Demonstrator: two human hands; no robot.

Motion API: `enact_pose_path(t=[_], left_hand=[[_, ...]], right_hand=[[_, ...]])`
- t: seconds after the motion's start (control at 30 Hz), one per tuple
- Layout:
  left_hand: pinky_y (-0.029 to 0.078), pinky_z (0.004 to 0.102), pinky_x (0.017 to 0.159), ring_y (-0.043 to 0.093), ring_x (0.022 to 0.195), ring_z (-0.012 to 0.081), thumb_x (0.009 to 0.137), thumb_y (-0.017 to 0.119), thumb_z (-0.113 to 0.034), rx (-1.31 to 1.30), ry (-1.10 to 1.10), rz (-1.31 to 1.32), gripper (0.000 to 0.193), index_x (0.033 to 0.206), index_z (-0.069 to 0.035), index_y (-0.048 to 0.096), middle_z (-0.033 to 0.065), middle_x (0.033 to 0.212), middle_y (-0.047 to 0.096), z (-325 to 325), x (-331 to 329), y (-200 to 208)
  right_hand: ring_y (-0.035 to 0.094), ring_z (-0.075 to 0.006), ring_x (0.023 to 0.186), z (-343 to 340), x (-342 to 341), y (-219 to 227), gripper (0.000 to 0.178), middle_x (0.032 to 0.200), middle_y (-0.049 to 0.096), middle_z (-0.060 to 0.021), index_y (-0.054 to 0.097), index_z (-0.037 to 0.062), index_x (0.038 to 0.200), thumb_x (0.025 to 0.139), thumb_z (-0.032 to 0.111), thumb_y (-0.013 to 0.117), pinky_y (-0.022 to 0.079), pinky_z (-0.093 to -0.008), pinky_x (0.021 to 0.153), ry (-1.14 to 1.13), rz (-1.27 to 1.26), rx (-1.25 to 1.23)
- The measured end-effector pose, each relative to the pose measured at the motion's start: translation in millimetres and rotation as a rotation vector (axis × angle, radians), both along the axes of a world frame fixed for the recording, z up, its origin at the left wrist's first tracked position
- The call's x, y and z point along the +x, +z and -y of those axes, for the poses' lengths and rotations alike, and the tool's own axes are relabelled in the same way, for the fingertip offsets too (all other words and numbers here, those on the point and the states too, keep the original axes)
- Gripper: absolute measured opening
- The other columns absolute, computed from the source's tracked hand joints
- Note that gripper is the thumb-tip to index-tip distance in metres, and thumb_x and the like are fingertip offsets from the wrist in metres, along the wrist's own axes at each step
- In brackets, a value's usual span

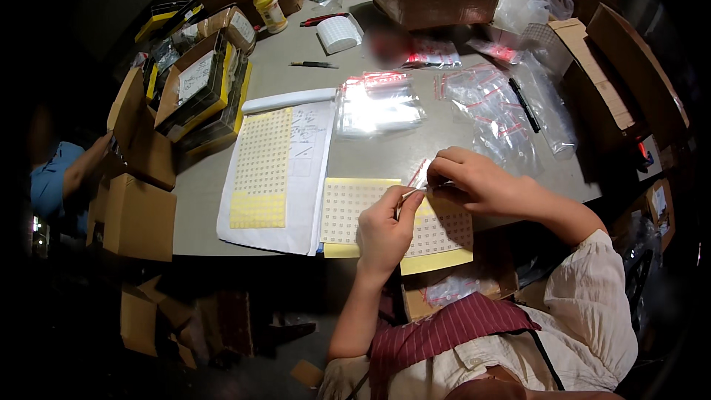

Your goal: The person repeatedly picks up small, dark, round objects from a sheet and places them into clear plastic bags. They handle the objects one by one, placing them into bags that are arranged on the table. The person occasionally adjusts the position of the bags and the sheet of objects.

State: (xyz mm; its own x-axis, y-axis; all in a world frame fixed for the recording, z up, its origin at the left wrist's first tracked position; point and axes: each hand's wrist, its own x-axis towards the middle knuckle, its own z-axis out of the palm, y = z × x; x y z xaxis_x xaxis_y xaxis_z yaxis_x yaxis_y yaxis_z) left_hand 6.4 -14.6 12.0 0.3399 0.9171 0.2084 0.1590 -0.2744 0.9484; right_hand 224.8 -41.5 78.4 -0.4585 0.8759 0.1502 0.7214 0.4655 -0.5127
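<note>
In front of me, both my hands hold a small clear zip bag (421, 172) with a red stripe at its top. My left hand (384, 228) pinches its lower end between thumb and fingers. Closed on the other side is my right hand (480, 179), its fingertips bent and partly hidden. What the bag contains cannot be made out. Beneath the hands lie two yellow-backed sticker sheets, a left sheet (345, 211) and a right sheet (444, 240), covered in small printed labels. To their left, a longer sticker sheet (259, 164) rests on an open notebook (307, 178).
Shiny zip bags (376, 112) are stacked beyond the sheets, with loose bags (485, 107) and a black marker (524, 105) rightward. Cardboard boxes (138, 216) line the left, near another person's arm (85, 165). A bottle (269, 9) and a large carton (437, 0) stand at the back.
</note>
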Motion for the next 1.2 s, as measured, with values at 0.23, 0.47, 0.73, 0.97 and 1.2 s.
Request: enact_pose_path(t=[0.23, 0.47, 0.73, 0.97, 1.2], left_hand=[[0.045, 0.0246, 0.061, 0.052, 0.07, 0.0037, 0.097, 0.071, -0.016, -0.087, 0.024, -0.069, 0.019, 0.1, 0.003, 0.071, -0.0005, 0.074, 0.066, -2, -1, 8], [0.046, 0.0289, 0.062, 0.058, 0.067, 0.0117, 0.098, 0.07, -0.022, -0.193, 0.024, -0.034, 0.022, 0.101, 0.0, 0.072, 0.0049, 0.074, 0.067, -4, -1, 7], [0.048, 0.0395, 0.058, 0.068, 0.061, 0.0298, 0.098, 0.069, -0.032, -0.114, 0.051, -0.084, 0.026, 0.103, -0.007, 0.073, 0.0134, 0.071, 0.069, -2, -2, 13], [0.047, 0.038, 0.056, 0.066, 0.059, 0.028, 0.098, 0.071, -0.03, -0.08, 0.05, -0.076, 0.024, 0.102, -0.006, 0.073, 0.0126, 0.069, 0.067, -4, -5, 8], [0.045, 0.0371, 0.056, 0.064, 0.057, 0.0241, 0.098, 0.07, -0.031, -0.135, -0.012, -0.004, 0.027, 0.102, -0.005, 0.073, 0.0118, 0.067, 0.065, -6, -3, 5]], right_hand=[[0.06, -0.0363, 0.095, 11, -11, -5, 0.049, 0.103, 0.058, -0.0155, 0.057, 0.0007, 0.114, 0.068, 0.0, 0.074, 0.054, -0.042, 0.083, 0.045, 0.233, 0.344], [0.063, -0.0306, 0.08, -62, 27, 14, 0.016, 0.085, 0.062, -0.0153, 0.064, 0.0029, 0.098, 0.082, 0.004, 0.067, 0.05, -0.0401, 0.071, -0.07, -0.169, 0.127], [0.068, -0.0362, 0.086, -196, 57, -27, 0.021, 0.093, 0.07, -0.0215, 0.066, 0.0, 0.099, 0.087, 0.016, 0.071, 0.052, -0.0448, 0.078, -0.075, 0.2, 0.056], [0.072, -0.0245, 0.072, -162, 83, 1, 0.033, 0.08, 0.072, -0.0148, 0.071, -0.0003, 0.092, 0.085, 0.031, 0.077, 0.055, -0.0408, 0.071, -0.497, 0.252, -0.412], [0.071, -0.0303, 0.082, -132, 91, 20, 0.037, 0.084, 0.072, -0.0165, 0.07, -0.0017, 0.091, 0.082, 0.034, 0.075, 0.054, -0.043, 0.074, -0.372, 0.538, -0.153]])
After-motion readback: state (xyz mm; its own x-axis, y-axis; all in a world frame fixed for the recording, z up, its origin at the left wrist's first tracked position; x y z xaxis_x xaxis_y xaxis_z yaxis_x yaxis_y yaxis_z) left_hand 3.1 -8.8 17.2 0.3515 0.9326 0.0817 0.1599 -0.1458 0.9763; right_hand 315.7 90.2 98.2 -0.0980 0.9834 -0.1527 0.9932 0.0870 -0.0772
